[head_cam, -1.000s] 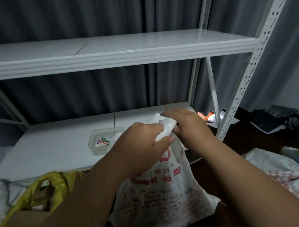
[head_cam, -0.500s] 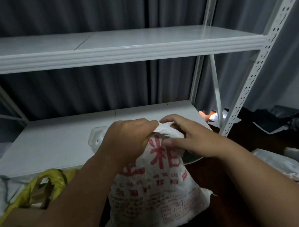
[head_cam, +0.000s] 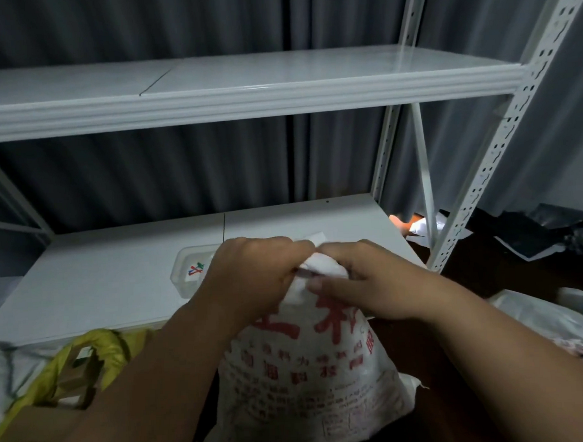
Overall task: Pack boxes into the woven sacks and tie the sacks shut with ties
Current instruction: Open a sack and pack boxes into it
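Observation:
A white woven sack [head_cam: 310, 383] with red printed characters stands full in front of the lower shelf. Its mouth is gathered into a bunch at the top. My left hand [head_cam: 252, 279] grips that bunched neck from the left, fingers curled over it. My right hand [head_cam: 363, 281] grips the same neck from the right, thumb pressed against the cloth. What is inside the sack is hidden. A clear plastic tray [head_cam: 188, 268] with coloured ties [head_cam: 196, 268] sits on the shelf just behind my left hand.
The white metal rack has a lower shelf [head_cam: 102, 279] and an upper shelf [head_cam: 244, 86], with a perforated upright [head_cam: 482, 185] at the right. A yellow bag [head_cam: 86, 363] over cardboard lies at lower left. Another white sack [head_cam: 555, 329] lies on the floor at right.
Both hands have drawn the sack's loose mouth together into a tight bunch and lifted slightly. The coloured ties in the tray show again past my left hand.

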